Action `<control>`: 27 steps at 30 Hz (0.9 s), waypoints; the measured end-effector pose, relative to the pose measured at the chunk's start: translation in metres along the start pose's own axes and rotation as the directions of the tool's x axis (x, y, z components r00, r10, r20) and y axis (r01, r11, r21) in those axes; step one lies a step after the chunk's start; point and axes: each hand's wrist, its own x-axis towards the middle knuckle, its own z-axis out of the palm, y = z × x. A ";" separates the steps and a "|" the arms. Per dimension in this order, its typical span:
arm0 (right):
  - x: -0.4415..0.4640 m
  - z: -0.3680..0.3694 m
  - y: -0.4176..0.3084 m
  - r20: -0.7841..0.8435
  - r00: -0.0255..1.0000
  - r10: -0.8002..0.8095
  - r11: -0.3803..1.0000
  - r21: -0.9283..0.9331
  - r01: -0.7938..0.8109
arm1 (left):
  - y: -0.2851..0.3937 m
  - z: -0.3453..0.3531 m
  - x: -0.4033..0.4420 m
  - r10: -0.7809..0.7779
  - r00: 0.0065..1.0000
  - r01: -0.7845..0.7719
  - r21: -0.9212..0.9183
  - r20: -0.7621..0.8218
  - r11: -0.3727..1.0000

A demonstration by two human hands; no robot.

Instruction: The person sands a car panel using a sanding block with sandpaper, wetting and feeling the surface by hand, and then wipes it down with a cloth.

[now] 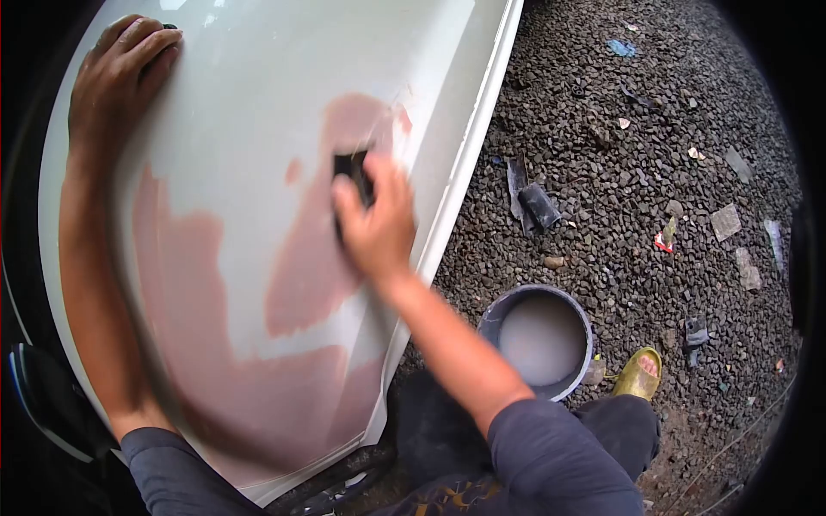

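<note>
A white car panel (249, 103) with pinkish-brown filler patches (185, 275) lies in front of me. My right hand (379, 219), somewhat blurred, presses a black sanding pad (351, 165) onto the upper filler patch. Its thumb and fingers grip the pad's sides, covering part of it. Over at the panel's upper left rests my left hand (116, 82), its fingers curled closed. A small dark bit of something (170, 27) shows by its fingertips; what it is stays hidden.
On the gravel (602, 172) at the right stands a dark bucket (588, 322) of cloudy liquid. Near it is my foot in a yellow-green shoe (638, 375). Broken black plastic pieces (538, 206) and scattered litter lie beyond the panel's right edge (469, 172).
</note>
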 end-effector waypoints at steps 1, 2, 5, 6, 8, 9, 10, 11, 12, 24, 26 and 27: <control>-0.037 0.001 0.000 -0.003 0.996 -0.089 0.996 -0.007 0.089 | 0.001 0.001 -0.001 -0.001 1.000 0.001 -0.003 -0.005 1.000; -0.045 -0.002 0.001 0.006 0.994 -0.112 0.993 0.027 0.111 | 0.002 0.000 0.000 -0.001 1.000 0.001 -0.006 -0.011 1.000; 0.003 -0.004 0.010 0.018 0.998 -0.061 0.998 -0.009 0.061 | 0.002 -0.004 0.001 0.018 1.000 -0.019 -0.005 -0.023 1.000; 0.040 -0.006 0.010 0.006 0.999 0.046 0.999 -0.001 -0.046 | 0.002 -0.004 0.002 0.024 0.999 -0.024 -0.004 -0.028 1.000; 0.079 -0.006 0.012 -0.049 0.995 0.081 0.996 -0.021 -0.083 | -0.001 -0.001 0.001 0.022 0.999 -0.022 0.001 -0.030 1.000; 0.079 -0.005 0.011 -0.073 0.994 0.083 0.995 -0.047 -0.086 | -0.002 0.001 0.001 0.031 0.999 -0.031 -0.001 -0.030 1.000; 0.057 -0.003 0.009 -0.062 0.996 0.060 0.997 -0.051 -0.064 | -0.002 0.000 0.001 0.029 0.999 -0.029 -0.005 -0.026 1.000; 0.022 -0.001 0.006 -0.050 0.998 0.031 0.998 -0.053 -0.034 | -0.003 -0.001 0.001 0.023 0.999 -0.023 -0.004 -0.025 1.000; -0.014 -0.003 0.001 -0.003 0.999 0.033 0.999 0.004 -0.033 | -0.001 -0.001 0.000 0.022 1.000 -0.022 -0.012 -0.017 1.000; -0.016 -0.005 -0.006 0.009 0.991 0.130 0.992 -0.006 -0.130 | 0.003 0.000 -0.001 -0.025 1.000 0.025 0.003 -0.003 1.000; -0.043 -0.003 -0.003 -0.016 0.999 0.039 0.999 -0.014 -0.039 | 0.003 0.001 -0.001 -0.013 1.000 0.013 0.002 -0.023 1.000; -0.040 -0.003 -0.001 -0.012 1.000 0.026 1.000 0.002 -0.026 | 0.003 0.000 -0.002 -0.006 0.999 0.006 0.004 -0.031 1.000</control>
